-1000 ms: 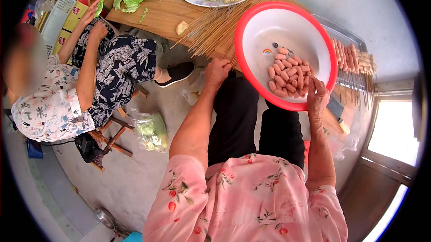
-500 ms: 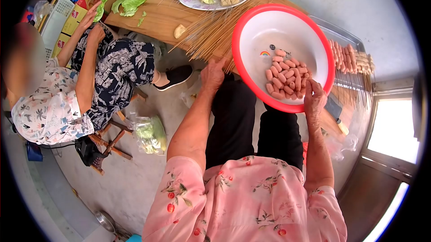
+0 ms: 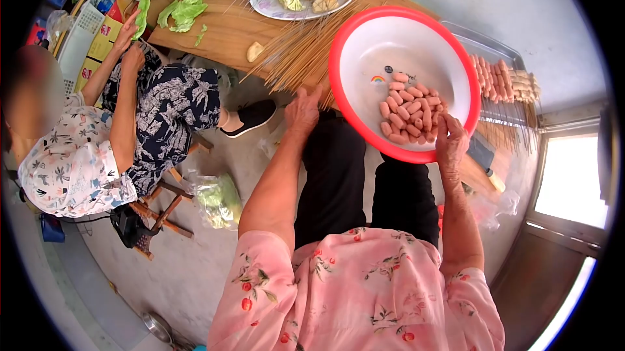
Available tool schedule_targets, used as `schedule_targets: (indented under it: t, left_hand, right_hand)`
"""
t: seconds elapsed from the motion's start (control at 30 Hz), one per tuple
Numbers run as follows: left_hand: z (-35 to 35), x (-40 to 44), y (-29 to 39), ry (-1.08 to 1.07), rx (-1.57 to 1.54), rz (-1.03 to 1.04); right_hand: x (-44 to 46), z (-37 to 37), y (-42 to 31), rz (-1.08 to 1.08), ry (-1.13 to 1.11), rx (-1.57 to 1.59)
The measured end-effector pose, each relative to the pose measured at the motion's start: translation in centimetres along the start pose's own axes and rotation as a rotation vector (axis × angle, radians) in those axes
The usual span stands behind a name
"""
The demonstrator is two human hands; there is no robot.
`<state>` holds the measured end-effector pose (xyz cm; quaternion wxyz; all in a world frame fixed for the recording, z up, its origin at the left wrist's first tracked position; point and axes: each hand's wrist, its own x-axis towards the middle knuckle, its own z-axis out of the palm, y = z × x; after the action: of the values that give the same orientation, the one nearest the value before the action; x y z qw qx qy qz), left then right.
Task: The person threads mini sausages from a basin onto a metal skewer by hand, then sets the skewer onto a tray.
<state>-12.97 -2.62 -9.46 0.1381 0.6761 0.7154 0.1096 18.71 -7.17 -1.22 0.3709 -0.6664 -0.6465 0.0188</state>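
My left hand [image 3: 303, 111] is at the near ends of the bamboo skewers [image 3: 296, 58], fingers closed on a skewer end at the table edge. A white basin with a red rim [image 3: 337, 68] stands tilted toward me above my knees. Small pink sausages [image 3: 410, 109] lie heaped in its lower part. Over the basin's right inner wall, my right hand [image 3: 452, 145] has thumb and fingers pinched together beside the heap. Its fingertips partly hide what they grip, which looks like a sausage.
Skewered sausages [image 3: 493, 79] lie on a metal tray [image 3: 485, 40] at the right. Near it is a cleaver [image 3: 482, 154]. A plate [image 3: 263, 5] holds lettuce and tofu pieces. At the left, a seated person [image 3: 78, 156] holds a lettuce leaf [image 3: 141, 18]. A vegetable bag [image 3: 218, 200] lies on the floor.
The view has shifted slightly, moving the table and basin a little left. My right fingers have come closer to the sausages. My left hand stays by the skewer ends.
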Motion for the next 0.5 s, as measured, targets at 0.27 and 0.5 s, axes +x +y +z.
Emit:
schedule_targets:
  t: [0.27,0.5]
  left_hand:
    - [-1.1,-0.9,0.2,-0.055,0.069,-0.006]
    - [0.3,-2.5,-1.9,0.17,-0.056,-0.059]
  right_hand:
    - [0.1,-0.1,-0.2,-0.003,-0.001,0.038]
    - [0.1,-0.3,-0.5,-0.015,0.003,0.052]
